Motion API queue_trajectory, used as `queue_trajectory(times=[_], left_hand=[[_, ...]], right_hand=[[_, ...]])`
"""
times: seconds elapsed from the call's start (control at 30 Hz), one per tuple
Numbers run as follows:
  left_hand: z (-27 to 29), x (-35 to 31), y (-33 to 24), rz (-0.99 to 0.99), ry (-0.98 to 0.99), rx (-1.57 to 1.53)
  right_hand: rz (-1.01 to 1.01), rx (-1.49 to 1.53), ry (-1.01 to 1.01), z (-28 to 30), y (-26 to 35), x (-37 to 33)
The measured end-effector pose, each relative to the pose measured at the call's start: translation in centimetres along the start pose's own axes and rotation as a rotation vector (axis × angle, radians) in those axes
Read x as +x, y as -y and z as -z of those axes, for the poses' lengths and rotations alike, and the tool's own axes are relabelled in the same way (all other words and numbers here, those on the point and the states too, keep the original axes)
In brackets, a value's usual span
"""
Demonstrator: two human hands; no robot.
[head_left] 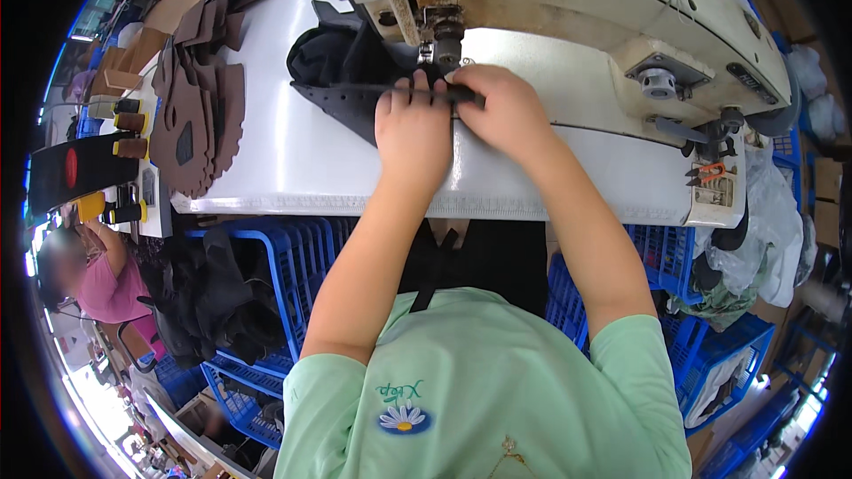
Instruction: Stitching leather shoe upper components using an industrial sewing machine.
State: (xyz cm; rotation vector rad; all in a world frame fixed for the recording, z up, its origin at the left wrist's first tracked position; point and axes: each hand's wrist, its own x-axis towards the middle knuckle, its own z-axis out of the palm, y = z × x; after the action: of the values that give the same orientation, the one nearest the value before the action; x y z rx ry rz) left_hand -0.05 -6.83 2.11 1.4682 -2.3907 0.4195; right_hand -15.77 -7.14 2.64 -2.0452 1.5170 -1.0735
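Observation:
A black shoe upper (333, 58), with a row of small holes along its edge, lies bunched under the presser foot (437, 51) of a sewing machine. Close in front of the foot, my left hand (414, 129) is closed on the upper's edge, its fingers bent over the black material. My right hand (501, 106) pinches the end of the same black edge just right of the foot. The needle tip and the material directly beneath it are hidden.
Stacked brown cut pieces (200, 115) lie on the table's left, beside thread spools (131, 148). Orange-handled thread snips (710, 173) sit at the right end. Blue crates (288, 279) stand below the front edge. A co-worker in pink (111, 288) is at far left.

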Motion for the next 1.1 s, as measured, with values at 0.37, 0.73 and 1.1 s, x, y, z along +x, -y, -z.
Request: queue_trajectory(times=[0.37, 0.73, 1.1], left_hand=[[-1.1, -0.2, 3.0, -0.120, -0.126, -0.245], [-0.6, 0.4, 5.1, -0.185, -0.049, -0.427], [-0.8, 0.2, 4.9, -0.204, -0.034, -0.411]], right_hand=[[0.198, -0.058, -0.032, -0.6, -1.7, -0.1], [0.120, -0.019, 0.042, -0.3, -1.3, 0.1], [0.200, -0.219, 0.048, -1.7, -0.1, -0.8]])
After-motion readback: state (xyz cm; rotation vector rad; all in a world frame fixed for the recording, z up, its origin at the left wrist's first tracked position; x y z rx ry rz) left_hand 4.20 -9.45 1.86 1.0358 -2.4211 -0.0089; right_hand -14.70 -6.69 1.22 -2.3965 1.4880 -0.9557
